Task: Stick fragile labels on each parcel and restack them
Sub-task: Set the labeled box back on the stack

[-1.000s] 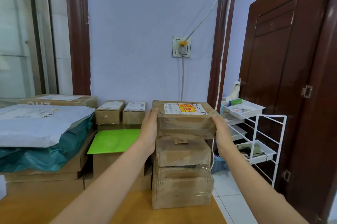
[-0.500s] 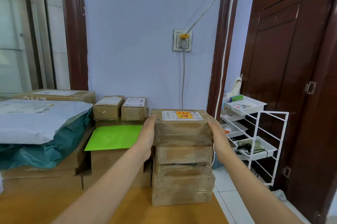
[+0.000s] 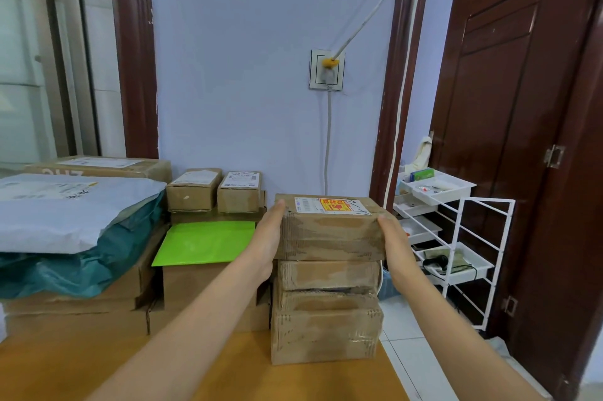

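From the head camera, the top parcel [image 3: 329,227] sits on a pile of two more brown boxes [image 3: 326,312], at the right edge of the wooden table [image 3: 228,377]. A red and yellow fragile label [image 3: 333,205] is stuck on its top, next to a white sticker. The left hand [image 3: 266,237] presses flat on the parcel's left side. The right hand [image 3: 393,237] presses flat on its right side. Fingers are straight, not curled.

Left of the top parcel lies a green envelope [image 3: 204,242] on a box, with two small boxes [image 3: 213,190] behind it. Right of the parcel, past the table edge, stands a white rack [image 3: 463,237] with trays holding small things. A brown door [image 3: 509,106] stands behind the rack.
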Tool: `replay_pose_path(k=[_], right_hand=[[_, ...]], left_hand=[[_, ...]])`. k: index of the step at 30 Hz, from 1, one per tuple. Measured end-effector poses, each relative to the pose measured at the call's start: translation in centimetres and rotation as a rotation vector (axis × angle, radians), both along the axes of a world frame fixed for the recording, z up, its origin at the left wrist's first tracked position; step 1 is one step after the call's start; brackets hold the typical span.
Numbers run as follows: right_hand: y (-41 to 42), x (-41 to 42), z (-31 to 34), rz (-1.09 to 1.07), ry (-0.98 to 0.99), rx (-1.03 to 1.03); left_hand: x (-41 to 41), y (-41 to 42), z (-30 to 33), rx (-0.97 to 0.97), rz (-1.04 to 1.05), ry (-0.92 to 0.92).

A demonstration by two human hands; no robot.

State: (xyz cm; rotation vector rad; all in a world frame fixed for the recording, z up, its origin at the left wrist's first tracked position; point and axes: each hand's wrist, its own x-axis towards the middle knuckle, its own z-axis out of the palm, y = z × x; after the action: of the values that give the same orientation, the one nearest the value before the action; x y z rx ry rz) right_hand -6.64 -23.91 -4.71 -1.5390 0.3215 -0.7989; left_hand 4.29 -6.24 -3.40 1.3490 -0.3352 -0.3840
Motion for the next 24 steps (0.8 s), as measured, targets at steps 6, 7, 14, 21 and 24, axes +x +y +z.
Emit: replay_pose_path(k=[6,7,14,21,24], right_hand=[[0.1,0.0,-0.7,-0.012,0.009,-0.009],[0.2,-0.1,-0.9,-0.012,0.013,-0.011],[0.7,-0.4,-1.3,-0.018,0.069,-0.046],[1.2,-0.9,-1.9,-0.055,0.134,-0.060],[1.8,-1.2,-2.0,-0.097,0.146,-0.071]], left_hand=[[0.4,0.3,-1.2,0.041,-0.036,-0.046],[0.4,0.4,-1.4,0.045,-0.037,-0.060],[-0.1,1.3,-1.4,-0.009,-0.071,-0.121],[-0.9,2.6,-1.3,0.079,-0.056,-0.151],[-1.4,3.6,-2.1,0.110,0.003,-0.210]])
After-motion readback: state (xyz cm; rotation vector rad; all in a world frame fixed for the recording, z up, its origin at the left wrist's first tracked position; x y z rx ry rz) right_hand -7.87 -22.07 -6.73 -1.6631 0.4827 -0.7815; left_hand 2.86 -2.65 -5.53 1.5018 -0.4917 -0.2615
